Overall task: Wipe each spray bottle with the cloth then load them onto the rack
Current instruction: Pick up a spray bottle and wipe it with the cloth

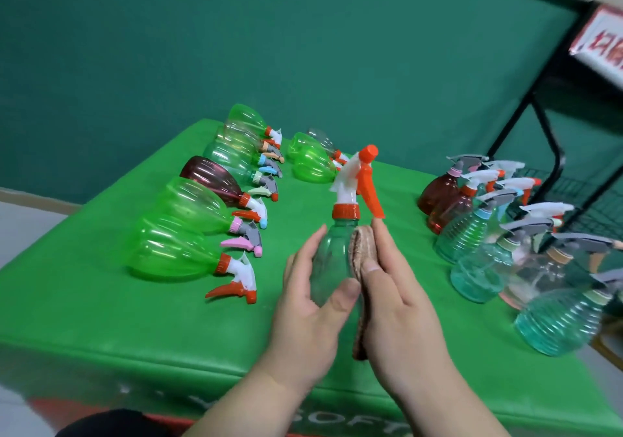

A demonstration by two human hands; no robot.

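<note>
- Right now the spray bottle (332, 258) is held in the air over the middle of the tabletop (101, 318), closer to the near edge than the far one.
- Left hand (313, 305) grasps the clear body, with the thumb across the front and the fingers round the far left side.
- Right hand (401, 308) lies flat with straight fingers and presses the cloth (362, 251) against the bottle's right flank. It is not clenched.
- Handling, by my read: the bottle looks empty, so light. It is thin clear plastic, smooth and likely slick, and the walls probably flex if squeezed.
- Best hold is the wide ribbed body or the neck under the orange collar. I would avoid lifting it by the trigger (371, 197).
- The cloth looks soft and thick, folded into a pad, and should mould to the ribs.
- Orientation: the long axis is near vertical, base toward the person, spray head up and leaning slightly right.
- The orange nozzle tip points up and toward the far edge. The trigger lever hangs down on the right side, just above the cloth.
- Other bottles lie on their sides (175, 251) along the left edge, heads pointing inward.
- More stand upright (472, 268) along the right edge.
- The black wire rack (553, 153) sits past the far right corner. I cannot tell whether anything is loaded on it.
</note>
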